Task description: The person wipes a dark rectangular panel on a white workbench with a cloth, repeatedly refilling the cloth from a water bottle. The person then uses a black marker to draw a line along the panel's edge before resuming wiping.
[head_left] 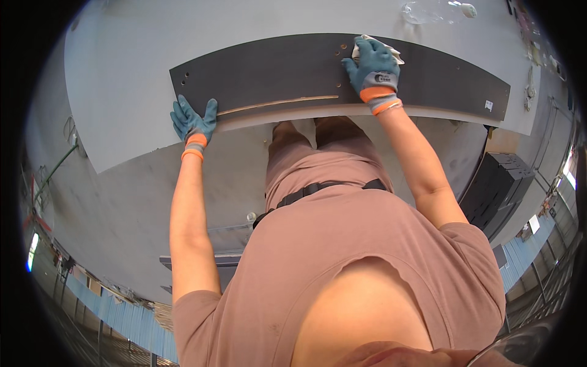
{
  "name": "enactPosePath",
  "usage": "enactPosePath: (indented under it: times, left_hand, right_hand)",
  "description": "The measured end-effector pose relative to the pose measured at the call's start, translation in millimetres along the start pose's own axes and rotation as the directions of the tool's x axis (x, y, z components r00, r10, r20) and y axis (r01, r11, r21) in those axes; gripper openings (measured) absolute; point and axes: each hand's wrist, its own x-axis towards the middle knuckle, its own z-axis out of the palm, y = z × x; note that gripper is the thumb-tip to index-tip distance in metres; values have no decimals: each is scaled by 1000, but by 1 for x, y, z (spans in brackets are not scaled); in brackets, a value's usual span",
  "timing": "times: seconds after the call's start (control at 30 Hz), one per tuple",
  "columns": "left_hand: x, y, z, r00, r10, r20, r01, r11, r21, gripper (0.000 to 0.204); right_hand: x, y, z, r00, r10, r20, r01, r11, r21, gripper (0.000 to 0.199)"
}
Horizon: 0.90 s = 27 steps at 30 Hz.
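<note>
A long dark grey panel [269, 70] lies flat across the pale worktable, with small drilled holes and a thin light-brown groove along its near edge. My left hand [194, 118], in a blue-grey glove with an orange cuff, rests with fingers spread on the panel's near left corner. Gloved the same way, my right hand [375, 64] presses a whitish cloth [394, 54] against the panel right of its middle, near the far edge. Part of the cloth is hidden under the fingers. A small white label [488, 105] sticks to the panel's right end.
The pale worktable [122, 73] extends beyond the panel. A clear plastic bottle [431, 12] lies on it at the far right. Below right, a stack of dark panels [498, 189] stands near the floor. More dark boards [229, 262] are at lower left, behind my left arm.
</note>
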Motion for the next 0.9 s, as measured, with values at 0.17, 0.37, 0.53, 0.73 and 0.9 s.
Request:
enactPosePath:
  times: [0.17,0.37,0.53,0.73,0.9]
  left_hand:
    - [-1,-1,0,1000,10,-10,-10,1000,-1,121]
    - [-1,-1,1,997,48,-55,-47,999,22,120]
    - [-5,0,1,996,40,-75,-36,998,45,119]
    - [-2,1,0,999,30,-35,-30,1000,1,121]
    - [-3,2,2,999,21,-31,-21,1000,-6,121]
  right_hand:
    - [28,-15,7,751,233,618,-337,940,54,39]
    - [42,-30,17,773,156,615,-205,979,10,33]
    - [43,-34,21,792,129,597,-169,986,11,32]
    - [47,-25,20,779,171,604,-226,974,15,39]
    - [43,-39,20,796,77,601,-204,968,147,36]
